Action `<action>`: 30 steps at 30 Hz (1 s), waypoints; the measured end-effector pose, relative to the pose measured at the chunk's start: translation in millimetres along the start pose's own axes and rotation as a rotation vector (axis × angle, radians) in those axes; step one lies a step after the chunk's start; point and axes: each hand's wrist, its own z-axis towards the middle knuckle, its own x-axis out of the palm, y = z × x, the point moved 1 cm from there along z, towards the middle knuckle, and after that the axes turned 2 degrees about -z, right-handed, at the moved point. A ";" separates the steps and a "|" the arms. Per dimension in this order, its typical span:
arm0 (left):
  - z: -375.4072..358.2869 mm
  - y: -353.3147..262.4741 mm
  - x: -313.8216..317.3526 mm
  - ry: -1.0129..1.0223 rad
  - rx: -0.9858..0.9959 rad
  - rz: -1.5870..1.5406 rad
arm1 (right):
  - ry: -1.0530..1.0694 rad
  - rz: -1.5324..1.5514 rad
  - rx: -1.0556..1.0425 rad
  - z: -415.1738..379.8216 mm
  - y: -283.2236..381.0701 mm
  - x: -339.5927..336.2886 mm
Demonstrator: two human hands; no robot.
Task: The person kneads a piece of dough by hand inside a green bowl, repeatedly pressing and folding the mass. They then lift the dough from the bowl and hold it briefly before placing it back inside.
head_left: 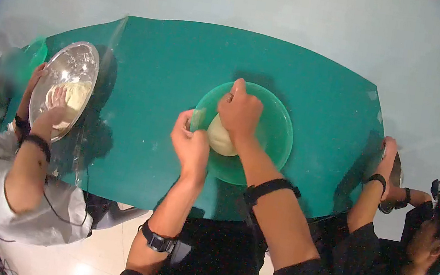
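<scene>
A green plastic bowl point(282, 140) stands in front of me on the table. In it lies a smooth, pale lump of dough point(222, 138). My left hand point(191, 143) grips the bowl's left rim, with its fingers curled round the edge. My right hand point(241, 111) is closed in a fist over the inside of the bowl, at the upper right side of the dough. The fist and forearm cover part of the lump.
The table has a green cover point(156, 72). On the left a person in a white top works dough point(77, 96) in a tilted metal bowl point(94, 69). At the right edge a person in black holds another metal bowl point(396, 175).
</scene>
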 end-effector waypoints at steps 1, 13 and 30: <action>1.0 2.7 1.9 -0.025 -0.011 -0.004 | -0.049 -0.013 -0.029 -1.9 0.0 1.1; -0.6 14.2 -7.8 -0.053 0.054 0.068 | 0.409 0.582 -0.194 -99.4 -33.8 -71.1; 9.8 -0.7 -0.8 -0.041 0.114 0.173 | 0.131 0.044 -0.296 -56.1 30.3 -34.5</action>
